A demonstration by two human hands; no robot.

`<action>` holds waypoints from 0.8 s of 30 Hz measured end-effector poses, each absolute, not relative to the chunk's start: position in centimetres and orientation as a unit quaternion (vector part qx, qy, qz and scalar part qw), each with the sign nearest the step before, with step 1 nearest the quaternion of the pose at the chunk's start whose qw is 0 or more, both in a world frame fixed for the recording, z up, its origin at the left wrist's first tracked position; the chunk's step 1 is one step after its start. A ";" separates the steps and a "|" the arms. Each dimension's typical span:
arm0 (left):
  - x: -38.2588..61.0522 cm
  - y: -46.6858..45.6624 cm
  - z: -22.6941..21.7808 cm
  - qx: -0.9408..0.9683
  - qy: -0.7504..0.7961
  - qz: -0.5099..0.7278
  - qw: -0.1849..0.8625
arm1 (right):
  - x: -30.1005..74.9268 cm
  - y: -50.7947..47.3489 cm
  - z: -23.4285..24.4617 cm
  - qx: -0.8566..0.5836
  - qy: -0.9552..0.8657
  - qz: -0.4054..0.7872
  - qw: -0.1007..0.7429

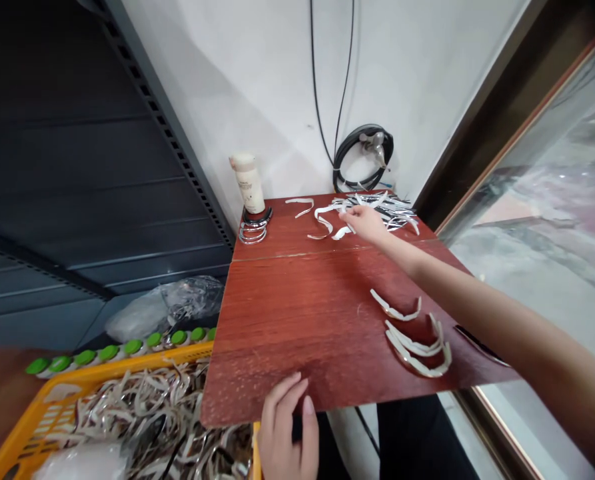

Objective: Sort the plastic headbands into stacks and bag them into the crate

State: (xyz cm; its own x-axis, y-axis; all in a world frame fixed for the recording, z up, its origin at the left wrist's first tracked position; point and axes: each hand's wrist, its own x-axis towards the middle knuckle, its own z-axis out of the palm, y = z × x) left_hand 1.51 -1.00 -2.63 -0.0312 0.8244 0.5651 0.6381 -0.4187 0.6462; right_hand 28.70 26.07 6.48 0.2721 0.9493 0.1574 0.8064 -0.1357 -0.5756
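At the far end of the red-brown table (277, 300), my right hand (364, 222) is closed in a pinch on a white strip (342, 233). Right beside it lies a loose pile of white, black and silvery strips (394, 208). My left hand (288, 427) rests at the near table edge, fingers stretched out and holding nothing. Curved pieces with white lining (420, 357) lie under my right forearm, along with another such piece (397, 308). A loose white strip (302, 202) sits left of the pile.
A white bottle (250, 183) stands by shiny curved pieces (253, 231) at the back left corner. Below left, a yellow crate (42, 407) holds many curved pieces. Behind it are green-capped jars (132, 346) and plastic bags (167, 307). Coiled black cable (344, 150) leans against the wall.
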 end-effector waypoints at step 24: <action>2.2 0.9 -1.0 0.802 0.477 0.359 0.002 | 27.8 30.3 4.3 -0.669 -0.727 -0.012 0.151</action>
